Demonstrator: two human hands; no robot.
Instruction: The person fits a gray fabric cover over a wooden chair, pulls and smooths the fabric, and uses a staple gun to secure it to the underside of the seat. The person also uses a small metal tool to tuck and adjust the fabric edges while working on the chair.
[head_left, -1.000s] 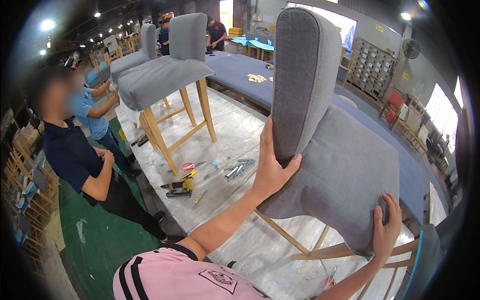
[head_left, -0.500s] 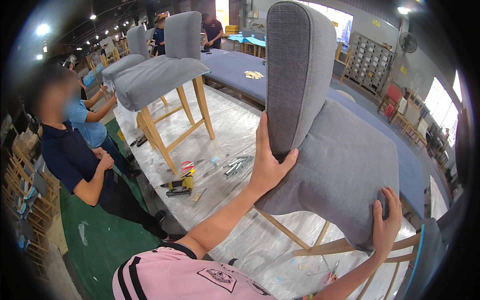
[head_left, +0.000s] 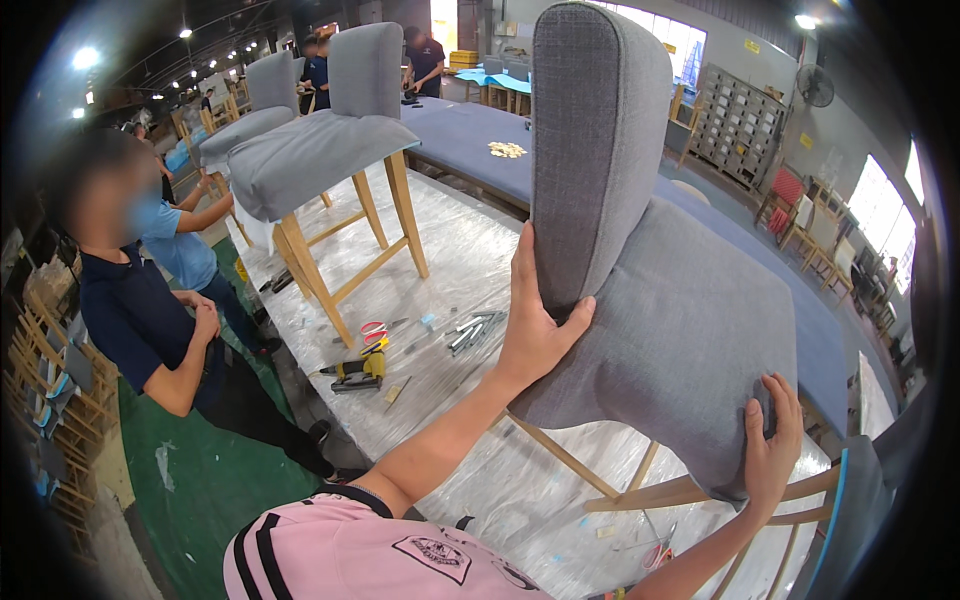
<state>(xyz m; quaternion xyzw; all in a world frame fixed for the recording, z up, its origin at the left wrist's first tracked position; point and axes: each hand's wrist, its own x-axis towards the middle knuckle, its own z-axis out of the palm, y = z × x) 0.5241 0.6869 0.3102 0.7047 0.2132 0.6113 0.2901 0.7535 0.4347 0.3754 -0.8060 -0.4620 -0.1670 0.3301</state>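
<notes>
Left hand (head_left: 535, 335) spread wide against the grey upholstered chair (head_left: 660, 300), palm pressed where the upright backrest meets the seat, thumb hooked round the near edge of the back, fingers flat up its side. Right hand (head_left: 772, 450) clamped on the near front corner of the same seat, fingers curled over the fabric edge, thumb tucked underneath. Chair standing on the plastic-covered worktable (head_left: 470, 250), light wooden legs (head_left: 640, 490) showing below the seat, just under and between both hands.

Beyond the left hand, off towards the left, a small scatter of gear on the plastic: a yellow power tool (head_left: 357, 370), red-handled scissors (head_left: 374, 329) just past it, a bundle of metal parts (head_left: 472, 330) closest to the left wrist. Farther out from that hand, a second grey chair (head_left: 330, 140) on tall wooden legs, and a third grey chair (head_left: 255, 105) behind it. Below the right hand, near the chair legs, another red-handled tool (head_left: 655, 552), too small to tell more.

Well to the left of the left hand, a person in a dark shirt (head_left: 135, 310) beside the table, one hand resting at its edge; behind, a person in a blue shirt (head_left: 180, 245).
</notes>
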